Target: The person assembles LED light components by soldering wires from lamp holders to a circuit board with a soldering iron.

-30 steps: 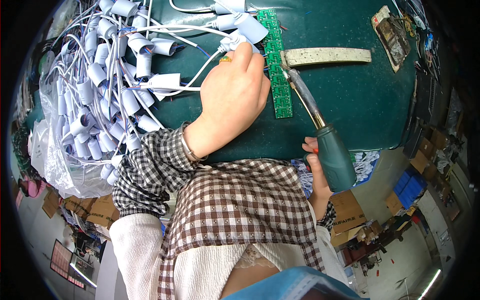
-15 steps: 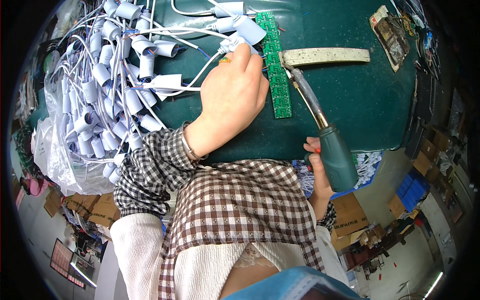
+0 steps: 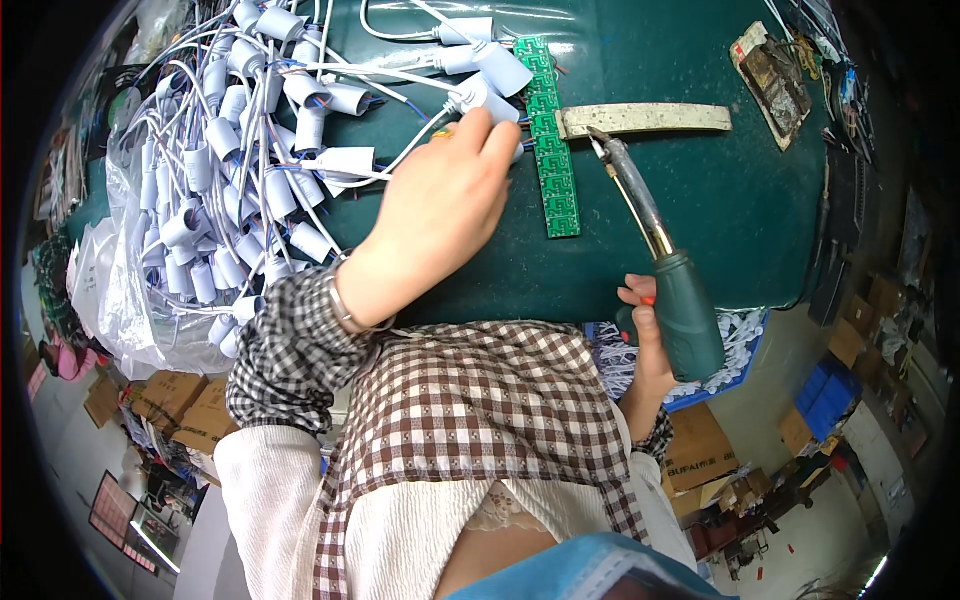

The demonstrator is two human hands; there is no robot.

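Left hand: the left hand [image 3: 435,215] reaches up and forward over the green work mat [image 3: 700,220], back of the hand to the camera, wrist bent, checked sleeve pushed back to the forearm.
Left grip: its fingertips press down on a white cylindrical connector [image 3: 478,97] with wires, right at the left edge of the green circuit strip [image 3: 549,135]; the hand is closed around that connector.
Right hand: the right hand [image 3: 645,345] sits low at the mat's near edge, fingers wrapped tight around the dark green handle of the soldering iron [image 3: 655,265].
Iron pose: the iron slants up and to the left, its metal tip just beside the strip's right edge, near a pale flat bar [image 3: 645,118] lying across the mat.
Strip position: the strip lies lengthwise, running away from the person, between the two hands.
Pile: a heap of white wired connectors [image 3: 250,170] fills the mat's left side, spilling onto a clear plastic bag [image 3: 120,290].
Hidden: the left palm and thumb are covered by the hand itself, so the exact pinch cannot be seen.
Hard to tell: whether the iron tip touches the strip is unclear.
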